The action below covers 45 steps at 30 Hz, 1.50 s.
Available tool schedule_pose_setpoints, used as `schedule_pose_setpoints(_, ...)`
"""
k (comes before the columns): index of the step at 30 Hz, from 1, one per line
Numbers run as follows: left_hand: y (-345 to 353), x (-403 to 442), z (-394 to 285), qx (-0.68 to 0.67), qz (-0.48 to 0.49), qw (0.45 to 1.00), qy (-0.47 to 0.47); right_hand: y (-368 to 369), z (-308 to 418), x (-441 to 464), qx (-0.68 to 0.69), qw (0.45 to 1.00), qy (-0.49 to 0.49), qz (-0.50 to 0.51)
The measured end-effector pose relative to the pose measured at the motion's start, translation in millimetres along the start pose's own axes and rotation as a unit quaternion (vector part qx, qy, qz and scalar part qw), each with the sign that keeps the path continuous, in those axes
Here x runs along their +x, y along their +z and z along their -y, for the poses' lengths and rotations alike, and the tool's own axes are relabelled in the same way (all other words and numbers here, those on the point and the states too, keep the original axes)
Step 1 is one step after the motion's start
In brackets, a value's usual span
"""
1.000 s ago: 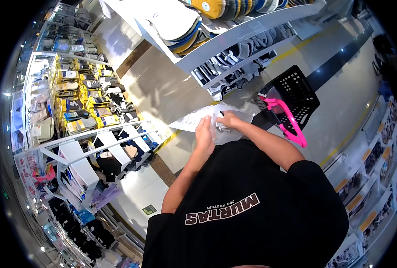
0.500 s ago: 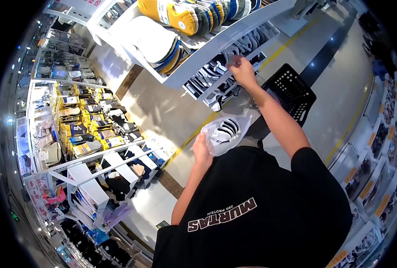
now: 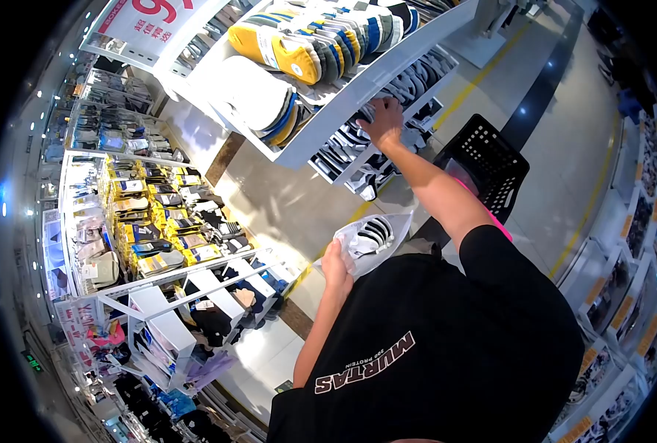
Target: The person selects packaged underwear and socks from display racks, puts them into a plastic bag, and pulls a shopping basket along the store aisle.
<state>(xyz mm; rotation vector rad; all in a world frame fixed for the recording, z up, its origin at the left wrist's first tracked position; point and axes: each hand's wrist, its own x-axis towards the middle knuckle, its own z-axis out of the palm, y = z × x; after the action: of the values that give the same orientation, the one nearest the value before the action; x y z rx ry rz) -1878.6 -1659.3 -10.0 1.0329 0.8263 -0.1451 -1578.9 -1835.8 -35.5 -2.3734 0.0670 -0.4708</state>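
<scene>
My left hand (image 3: 338,264) is closed on the edge of a translucent plastic bag (image 3: 387,258) in front of my chest. Black-and-white striped socks (image 3: 375,235) show in the bag. My right hand (image 3: 384,122) reaches out to the lower tier of the white display shelf, fingers apart, at a row of grey and white socks (image 3: 417,80). Whether its fingertips touch a sock is unclear. Above that row, the top tier holds yellow, blue and grey socks (image 3: 295,55) and a stack of white ones (image 3: 251,92).
A black perforated basket (image 3: 483,159) with a pink handle (image 3: 502,227) stands right of my right forearm. Racks of packaged socks (image 3: 147,214) fill the left side. White shelves (image 3: 613,295) with orange labels line the right. A price sign (image 3: 147,22) is at upper left.
My right hand has left the bag and moved forward to the shelf's lower tier, its fingers now spread. The bag stays in my left hand, its striped socks now exposed. The view has shifted.
</scene>
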Motion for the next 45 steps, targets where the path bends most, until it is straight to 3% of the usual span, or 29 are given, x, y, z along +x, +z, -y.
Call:
schedule_pose_setpoints(5,6.1,-0.9,2.4,0.000,-0.030,1.000,0.000,27.0,-3.5,-2.7,-0.017,0.997,-0.023,0.071)
schedule_pose_setpoints(7,-2.2,3.8,5.0,-0.004,-0.013,1.000,-0.006,32.8,-11.7,-6.5,0.063,0.996,-0.039,0.043)
schedule_pose_setpoints(10,-4.0,2.7,5.3,-0.008,-0.024,1.000,-0.004,47.8,-29.9,12.5,0.067,0.992,-0.074,0.080)
schedule_pose_setpoints(12,-0.5,8.0,11.1,-0.010,-0.053,0.998,0.019,54.1,-38.6,20.3,0.075,0.995,-0.038,0.055)
schedule_pose_setpoints(13,3.3,9.4,11.4,-0.010,-0.067,0.997,0.030,46.5,-35.1,24.1,0.065,0.995,-0.065,0.036)
schedule_pose_setpoints(17,-6.9,7.0,9.5,-0.013,-0.036,0.999,0.017,-5.2,-3.2,26.8,0.199,0.975,0.041,0.091)
schedule_pose_setpoints(18,-7.3,7.0,7.0,-0.012,-0.041,0.999,0.020,31.9,-39.4,31.2,0.321,0.947,0.002,0.030)
schedule_pose_setpoints(19,-9.6,6.8,6.9,-0.011,-0.047,0.999,0.021,-16.7,-4.4,20.7,0.409,0.905,0.082,0.086)
schedule_pose_setpoints(23,-11.1,9.7,-1.1,-0.040,-0.053,0.998,0.018,-71.1,-0.7,-3.8,0.426,0.859,0.268,0.091)
schedule_pose_setpoints(24,-5.8,7.1,-5.7,-0.043,-0.051,0.998,0.015,-79.0,-13.9,-8.5,0.388,0.884,0.243,0.092)
schedule_pose_setpoints(25,-6.8,8.1,-9.2,-0.046,-0.048,0.998,0.014,-85.0,-23.3,-17.4,0.452,0.846,0.268,0.094)
schedule_pose_setpoints(27,-17.3,14.1,-8.6,-0.049,-0.012,0.999,0.003,-105.4,-38.7,-37.6,0.506,0.826,0.227,0.100)
schedule_pose_setpoints(29,-24.2,20.9,-7.6,-0.051,0.008,0.999,-0.002,-140.7,-24.8,-57.9,0.518,0.799,0.285,0.110)
schedule_pose_setpoints(30,-25.7,24.0,-7.8,-0.053,0.011,0.999,-0.002,-149.5,-32.8,-64.4,0.514,0.810,0.252,0.125)
schedule_pose_setpoints(31,-19.2,21.2,-14.2,-0.056,0.013,0.998,0.000,-162.2,-27.4,-71.1,0.551,0.784,0.250,0.142)
schedule_pose_setpoints(33,-3.7,20.4,-17.6,-0.054,-0.036,0.998,0.007,-176.2,-39.4,-81.3,0.499,0.815,0.234,0.180)
schedule_pose_setpoints(35,3.1,24.6,-18.8,-0.040,-0.062,0.997,0.020,-189.4,-50.3,-89.7,0.509,0.792,0.213,0.262)
schedule_pose_setpoints(41,8.7,27.1,-22.7,-0.051,-0.052,0.997,0.009,-203.5,-34.9,-92.5,0.369,0.800,0.113,0.459)
schedule_pose_setpoints(45,7.4,25.6,-14.2,-0.029,0.011,1.000,0.001,-172.7,-21.0,-96.8,0.298,0.808,0.060,0.506)
